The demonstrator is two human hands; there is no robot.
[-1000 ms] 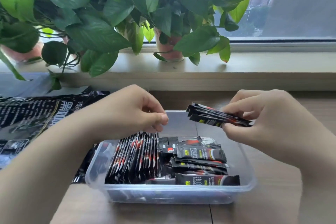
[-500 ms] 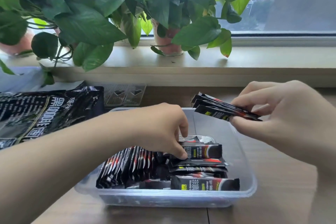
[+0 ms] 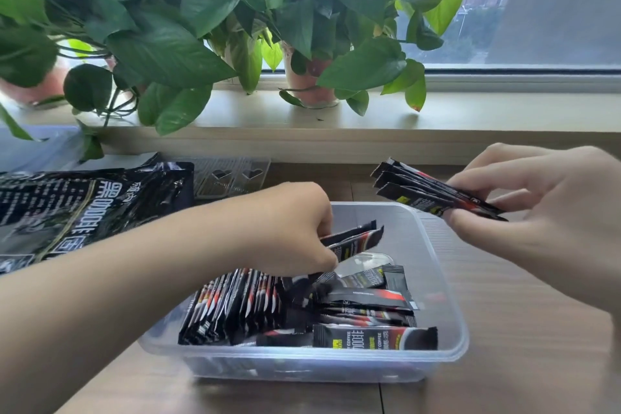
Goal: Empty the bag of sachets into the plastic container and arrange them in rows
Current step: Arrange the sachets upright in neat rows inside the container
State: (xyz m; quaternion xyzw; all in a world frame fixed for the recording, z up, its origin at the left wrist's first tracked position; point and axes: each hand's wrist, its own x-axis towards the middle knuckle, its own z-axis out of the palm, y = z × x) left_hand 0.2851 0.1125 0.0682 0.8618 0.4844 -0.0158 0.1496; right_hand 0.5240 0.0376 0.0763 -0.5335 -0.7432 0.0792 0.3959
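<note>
Head view: I see the left hand (image 3: pixel 292 228) reaching over the container (image 3: pixel 447 296), its fingers (image 3: pixel 322 259) curled round a pair (image 3: pixel 356 240) of sachets whose free ends stick out to the right, above the container's far half. Directly below those fingers a row (image 3: pixel 235 306) of sachets stands on edge, packed toward the container's left side. Just right of the row, lower than the pair, loose sachets (image 3: pixel 369 299) lie flat in a rough pile, one of them along the near wall.

The right hand (image 3: pixel 537 212) is held off the container's far right corner, above the desk (image 3: pixel 521 346). Its fingers (image 3: pixel 497 165) pinch a bundle (image 3: pixel 420 191) of several sachets with the thumb beneath, and the ends fan out leftward toward the left hand. The hands are apart, and the bundle sits higher than the pair.

Left of the left fingers, beyond the forearm, the black bag (image 3: pixel 84 208) lies flat on the desk. I cannot tell whether it touches the container, since the arm hides that edge. Behind the left fingers a clear lid (image 3: pixel 235 175) with heart cutouts lies just beside the bag. Farther back, leafy plants (image 3: pixel 168 44) stand on the sill (image 3: pixel 504 111).
</note>
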